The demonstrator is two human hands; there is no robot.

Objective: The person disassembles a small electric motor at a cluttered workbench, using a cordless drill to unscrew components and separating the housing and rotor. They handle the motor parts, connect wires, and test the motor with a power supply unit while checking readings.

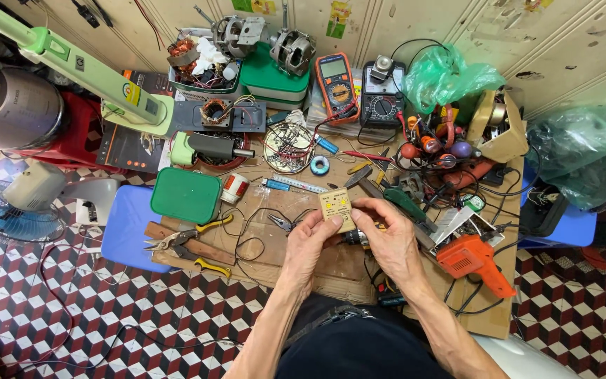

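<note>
While both hands pinch this little beige circuit board (337, 209), left hand (308, 238) and right hand (387, 238) at opposite edges, I'd grip lightly and hold it above the pliers (280, 222).

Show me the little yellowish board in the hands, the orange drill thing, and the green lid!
small yellowish circuit board (336, 208), head view, middle of its face, held by both hands.
orange soldering gun (473, 257), head view, on its orange body.
green lid (186, 196), head view, middle of its flat top.
</note>
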